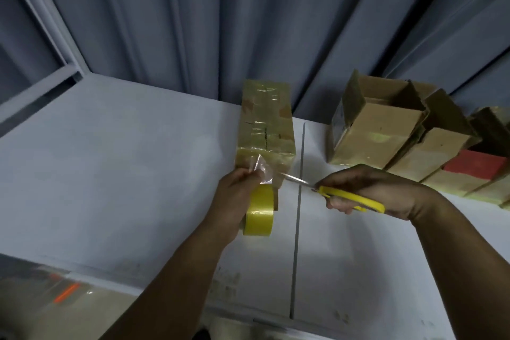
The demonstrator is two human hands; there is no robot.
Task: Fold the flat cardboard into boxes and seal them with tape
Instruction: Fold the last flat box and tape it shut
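The left hand [234, 196] grips the yellow tape roll [259, 215], fingers curled round it; a clear strip runs from it to the taped box [265, 124] just beyond. The right hand [367, 188] holds the scissors [350, 197], fingers curled on the handles, blades at the strip. The box lies mid-worktop [110, 174]. It looks light, stiff and glossy, so it may slide; steady it by its side walls. Blur hides the blade gap. The open boxes [378, 130] at the far right are partly cut off.
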